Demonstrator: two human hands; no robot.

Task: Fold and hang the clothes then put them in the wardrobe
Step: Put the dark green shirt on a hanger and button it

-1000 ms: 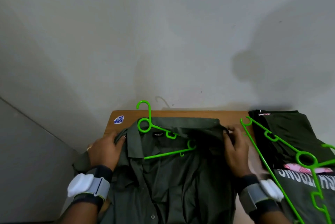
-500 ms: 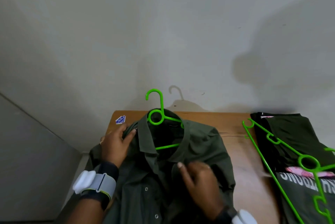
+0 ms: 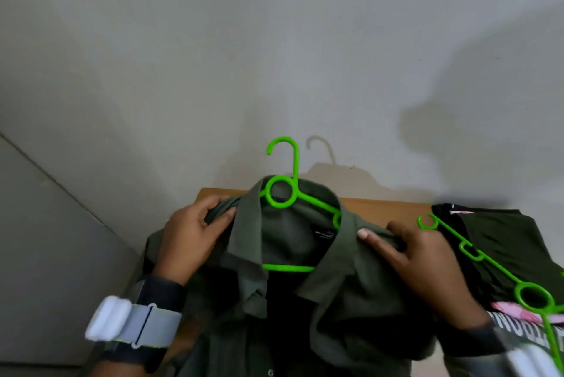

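Item: olive shirt (image 3: 351,300), mounted on green hanger (image 3: 295,163), over the tabletop (image 3: 381,209); hook stands above collar. Left hand (image 3: 189,242) grips one shoulder's cloth; right hand (image 3: 427,260) pinches the other. Status: hanging apparently done, shoulders being squared. Outstanding: transfer to wardrobe, not in view; dark garments (image 3: 503,239) under second hanger (image 3: 488,263) await handling

Olive collared shirt (image 3: 293,291) on green hanger (image 3: 285,193), raised over table.
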